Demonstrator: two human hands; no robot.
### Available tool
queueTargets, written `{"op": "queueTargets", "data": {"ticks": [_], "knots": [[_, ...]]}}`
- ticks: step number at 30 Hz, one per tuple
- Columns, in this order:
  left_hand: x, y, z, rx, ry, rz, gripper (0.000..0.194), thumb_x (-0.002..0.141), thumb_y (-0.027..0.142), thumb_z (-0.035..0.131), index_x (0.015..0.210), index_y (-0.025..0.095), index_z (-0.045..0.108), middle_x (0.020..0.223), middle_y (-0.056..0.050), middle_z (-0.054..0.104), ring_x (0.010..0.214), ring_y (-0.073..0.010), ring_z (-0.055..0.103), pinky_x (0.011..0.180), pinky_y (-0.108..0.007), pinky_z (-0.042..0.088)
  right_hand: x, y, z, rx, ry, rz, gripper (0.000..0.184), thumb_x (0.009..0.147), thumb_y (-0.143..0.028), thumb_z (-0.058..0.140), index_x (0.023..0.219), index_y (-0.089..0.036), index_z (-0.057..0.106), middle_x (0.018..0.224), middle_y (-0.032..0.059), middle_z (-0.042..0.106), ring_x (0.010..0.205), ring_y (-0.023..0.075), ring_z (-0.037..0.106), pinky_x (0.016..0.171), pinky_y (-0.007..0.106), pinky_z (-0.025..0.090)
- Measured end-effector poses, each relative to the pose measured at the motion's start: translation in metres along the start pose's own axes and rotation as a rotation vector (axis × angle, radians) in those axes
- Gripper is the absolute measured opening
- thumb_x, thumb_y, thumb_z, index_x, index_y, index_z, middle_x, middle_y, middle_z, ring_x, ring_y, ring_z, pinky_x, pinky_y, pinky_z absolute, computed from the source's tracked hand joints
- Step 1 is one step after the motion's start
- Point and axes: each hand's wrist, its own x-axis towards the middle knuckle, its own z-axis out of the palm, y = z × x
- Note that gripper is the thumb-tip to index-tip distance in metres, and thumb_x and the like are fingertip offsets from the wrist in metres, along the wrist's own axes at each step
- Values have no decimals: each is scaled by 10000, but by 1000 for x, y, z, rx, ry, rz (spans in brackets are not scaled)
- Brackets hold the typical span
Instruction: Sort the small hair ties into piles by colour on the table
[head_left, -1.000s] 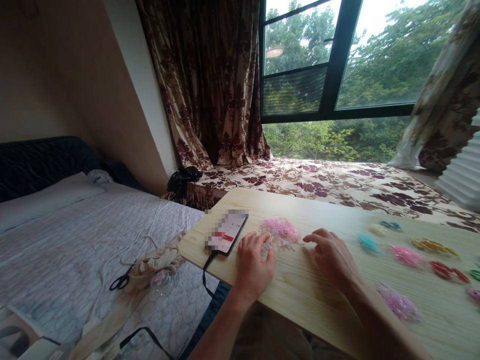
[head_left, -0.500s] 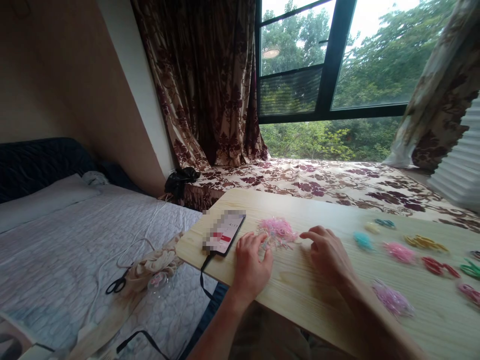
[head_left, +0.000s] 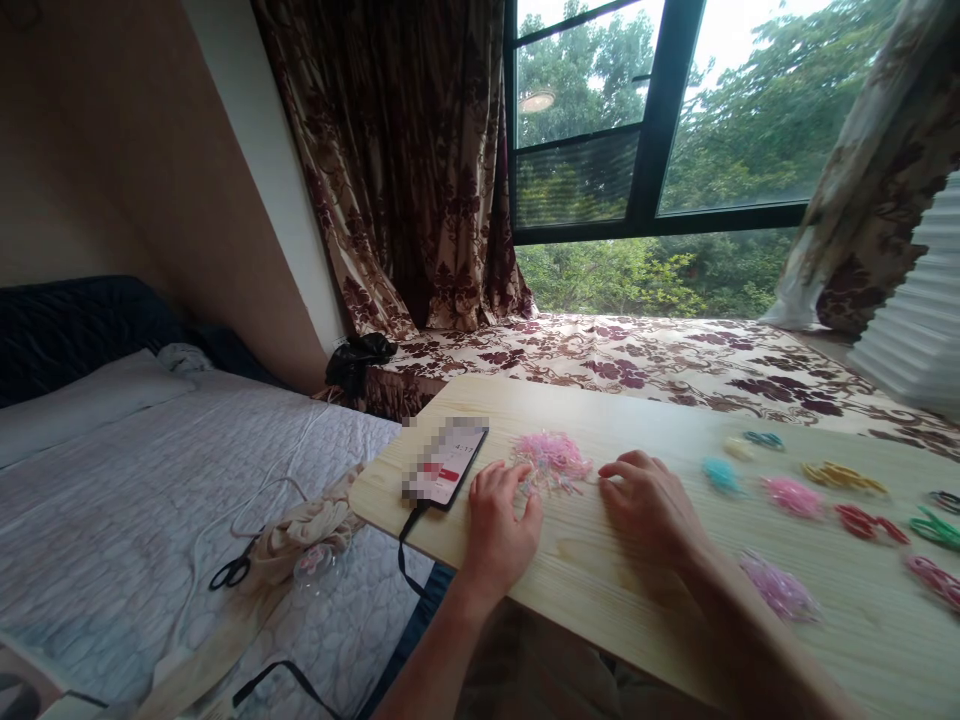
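A loose pile of small pink and clear, shiny bands (head_left: pixel 553 455) lies on the pale wooden table between my hands. My left hand (head_left: pixel 501 520) is at the pile's left edge, fingers spread and fingertips at the strands, and it grips nothing I can see. Just right of the pile, my right hand (head_left: pixel 651 500) rests low over the tabletop. Its index finger and thumb point left with a small gap between them, and the other fingers are curled. Nothing visible is in it. A purple-pink bundle of bands (head_left: pixel 780 587) lies beyond my right forearm.
A phone (head_left: pixel 454 465) with a black strap lies left of my left hand. On the right are small piles: turquoise (head_left: pixel 721 475), pink (head_left: pixel 793 497), yellow (head_left: pixel 844 477), red (head_left: pixel 870 523) and green (head_left: pixel 934 528). Scissors (head_left: pixel 231 572) and beige cloth (head_left: pixel 304 530) lie on the bed (head_left: pixel 112 500).
My right index finger has bent in towards the thumb and the hand has lowered slightly. My left hand stays by the pile. The whole view has shifted a little.
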Motion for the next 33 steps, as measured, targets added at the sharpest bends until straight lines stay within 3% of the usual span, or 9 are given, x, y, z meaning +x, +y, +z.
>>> {"op": "queueTargets", "data": {"ticks": [18, 27, 33], "knots": [[-1, -1, 1, 4, 12, 8, 299, 833, 123, 601, 1106, 207, 689, 1070, -87, 726, 1160, -274, 616, 1079, -507, 488, -5, 5, -12, 13, 24, -44, 278, 962, -394, 597, 1149, -195, 645, 1178, 63, 660, 1007, 175, 644, 879, 403, 551], [-1, -2, 3, 14, 10, 16, 295, 834, 120, 592, 1102, 198, 688, 1070, -89, 727, 1152, -275, 619, 1073, -513, 492, 2, -2, -4, 108, -11, -33, 309, 960, -405, 598, 1187, -198, 634, 1207, 70, 652, 1021, 181, 643, 887, 412, 550], [-2, -4, 5, 32, 27, 32, 296, 834, 129, 591, 1103, 200, 689, 1067, -91, 732, 1143, -276, 628, 1056, -517, 506, -2, -4, -12, 246, -7, -40, 292, 963, -403, 595, 1159, -192, 642, 1181, 65, 660, 1009, 176, 646, 886, 408, 550]]}}
